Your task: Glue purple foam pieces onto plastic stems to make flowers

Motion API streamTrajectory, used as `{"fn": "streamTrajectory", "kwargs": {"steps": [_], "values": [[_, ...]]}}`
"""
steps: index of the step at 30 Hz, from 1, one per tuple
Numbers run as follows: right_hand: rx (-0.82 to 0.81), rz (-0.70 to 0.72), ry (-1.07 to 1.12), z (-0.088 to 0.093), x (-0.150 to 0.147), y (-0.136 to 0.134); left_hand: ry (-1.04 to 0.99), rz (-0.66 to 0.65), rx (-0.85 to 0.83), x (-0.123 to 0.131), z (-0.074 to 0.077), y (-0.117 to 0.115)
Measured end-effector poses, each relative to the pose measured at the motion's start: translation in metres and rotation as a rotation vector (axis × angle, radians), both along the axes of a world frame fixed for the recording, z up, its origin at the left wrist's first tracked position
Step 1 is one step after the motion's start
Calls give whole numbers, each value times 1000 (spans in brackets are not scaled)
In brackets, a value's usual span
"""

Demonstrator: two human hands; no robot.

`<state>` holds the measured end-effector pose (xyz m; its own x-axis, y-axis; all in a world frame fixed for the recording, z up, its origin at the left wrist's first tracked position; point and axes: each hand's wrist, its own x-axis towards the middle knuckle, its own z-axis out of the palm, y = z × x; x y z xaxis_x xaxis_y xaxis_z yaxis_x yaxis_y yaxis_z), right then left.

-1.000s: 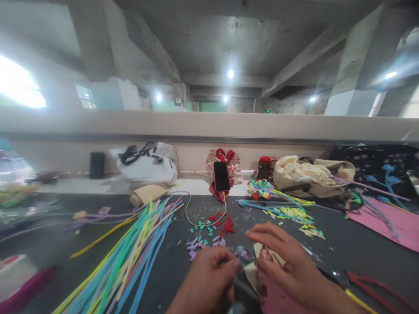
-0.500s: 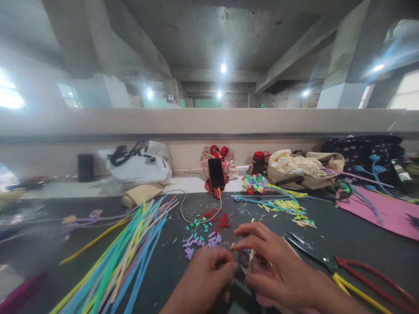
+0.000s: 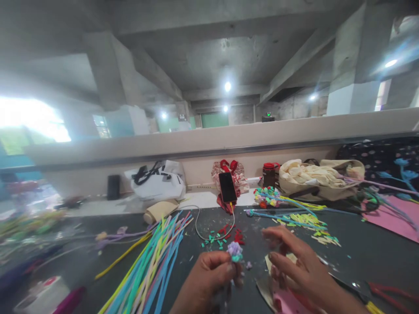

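Lilac and teal foam pieces, bunched into a small flower head (image 3: 235, 250), were pinched between the thumb and fingertips of the left hand (image 3: 209, 279), which was closed on the stem just below it at the near centre of the dark tabletop (image 3: 360, 248). The right hand (image 3: 296, 266) was held just to the right of the flower head, its fingers spread and curved, not touching it; whether anything was gripped in it could not be told. Under that hand lay a beige paper scrap and a pink sheet (image 3: 288, 303). At the near right edge, red-handled scissors (image 3: 379, 290) were seen lying on the tabletop.

To the left, a long bundle of coloured foam strips (image 3: 147, 266) in blue, green, yellow and pink was laid slantwise. Beyond the hands, loose red, teal and purple cut bits (image 3: 225, 233) were scattered, ringed by a white cable running to a phone (image 3: 228, 187) propped against a red patterned bag (image 3: 229, 172). Farther right, yellow cut bits (image 3: 310, 222) and finished flower stems (image 3: 271, 198) were spread out, with a red-capped jar (image 3: 269, 173) and a cream cloth bag (image 3: 314, 176) behind them. A white bag with black handles (image 3: 159, 183) was set at the far left.
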<state>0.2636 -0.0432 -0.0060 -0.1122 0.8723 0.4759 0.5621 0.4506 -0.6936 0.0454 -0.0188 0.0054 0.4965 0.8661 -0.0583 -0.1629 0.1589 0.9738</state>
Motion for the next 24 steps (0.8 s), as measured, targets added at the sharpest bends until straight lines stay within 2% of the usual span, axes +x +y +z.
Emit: {"fn": "streamTrajectory", "kwargs": {"steps": [3,9,17,24], "values": [[8,32,31,0,-4,-2,-78,-65,-13,-2,-3,3],[42,139,6,1,-11,-5,-175,-18,-64,-5,0,3],[38,142,-48,-3,-10,-5,-293,-62,-168,-12,-10,4],[-11,75,-91,2,-13,-8,-254,59,-122,-19,6,5]]}}
